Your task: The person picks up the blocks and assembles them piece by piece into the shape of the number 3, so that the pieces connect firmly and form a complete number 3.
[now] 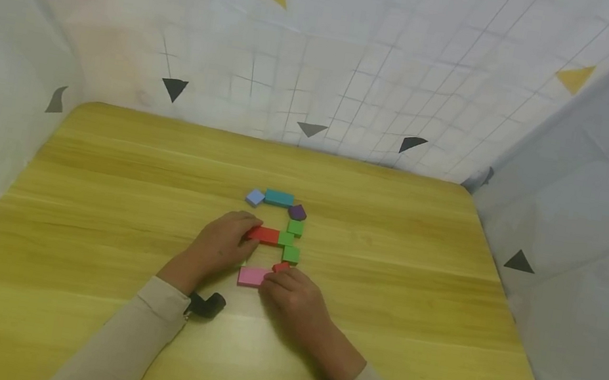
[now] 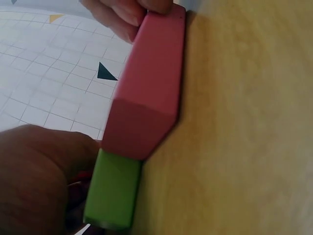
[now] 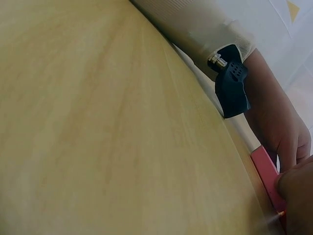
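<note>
My left hand (image 1: 219, 246) grips the left end of a long red block (image 1: 267, 235), thumb on the near side and fingers on the far side. My right hand (image 1: 296, 298) holds the right end of a pink block (image 1: 251, 277), beside a small red block (image 1: 281, 267). In the left wrist view, the pink block (image 2: 149, 68) meets a green block (image 2: 113, 191) next to my left hand; that green block is mostly hidden from the head view. Green square blocks (image 1: 291, 255) run up the right side, one touching the long red block.
At the far end, a teal block (image 1: 279, 198) lies between a light blue block (image 1: 255, 197) and a purple block (image 1: 297, 212). All lie on the wooden table (image 1: 400, 265). A patterned cloth (image 1: 326, 54) hangs behind it. Black wrist cameras (image 1: 207, 305) are strapped at both cuffs.
</note>
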### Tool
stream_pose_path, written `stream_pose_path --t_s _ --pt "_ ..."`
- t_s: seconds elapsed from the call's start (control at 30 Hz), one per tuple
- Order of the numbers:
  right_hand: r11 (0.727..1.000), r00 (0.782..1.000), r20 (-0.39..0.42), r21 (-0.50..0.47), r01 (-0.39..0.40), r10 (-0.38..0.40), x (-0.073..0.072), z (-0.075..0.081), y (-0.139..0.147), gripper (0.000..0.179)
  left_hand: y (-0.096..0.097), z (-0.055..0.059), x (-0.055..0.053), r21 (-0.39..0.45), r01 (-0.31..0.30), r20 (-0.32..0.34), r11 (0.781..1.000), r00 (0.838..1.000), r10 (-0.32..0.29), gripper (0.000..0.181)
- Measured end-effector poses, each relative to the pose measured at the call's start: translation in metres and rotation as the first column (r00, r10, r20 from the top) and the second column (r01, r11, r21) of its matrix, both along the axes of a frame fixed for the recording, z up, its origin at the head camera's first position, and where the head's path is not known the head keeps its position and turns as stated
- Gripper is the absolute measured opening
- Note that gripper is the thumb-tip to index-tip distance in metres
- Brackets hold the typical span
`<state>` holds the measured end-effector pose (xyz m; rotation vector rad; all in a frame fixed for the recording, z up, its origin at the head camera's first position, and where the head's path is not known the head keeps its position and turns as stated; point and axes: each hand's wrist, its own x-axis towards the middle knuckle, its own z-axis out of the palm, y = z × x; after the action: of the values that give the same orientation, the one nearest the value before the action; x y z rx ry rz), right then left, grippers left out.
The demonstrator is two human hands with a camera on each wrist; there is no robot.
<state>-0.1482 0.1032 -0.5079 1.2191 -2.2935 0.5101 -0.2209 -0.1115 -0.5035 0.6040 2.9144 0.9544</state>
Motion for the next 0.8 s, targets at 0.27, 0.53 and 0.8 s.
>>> stream_pose_path --t_s 0.27,0.53,0.8 --pt "1.000 1.000 0.008 -0.003 0.011 -0.011 -0.001 -0.002 0.000 0.008 0.001 -0.001 -0.001 0.006 0.000 0.012 1.000 1.000 0.000 0.042" --pt "1.000 1.000 0.005 -0.012 0.000 0.000 -0.003 -0.005 0.000 0.008 -0.006 -0.002 0.004 0.049 -0.017 -0.034 0.999 0.999 0.019 0.041" --pt "1.000 1.000 0.005 -0.024 -0.013 0.013 -0.004 -0.004 0.000 0.008 -0.029 0.005 0.026 0.087 -0.021 -0.130 0.996 0.991 0.032 0.031"
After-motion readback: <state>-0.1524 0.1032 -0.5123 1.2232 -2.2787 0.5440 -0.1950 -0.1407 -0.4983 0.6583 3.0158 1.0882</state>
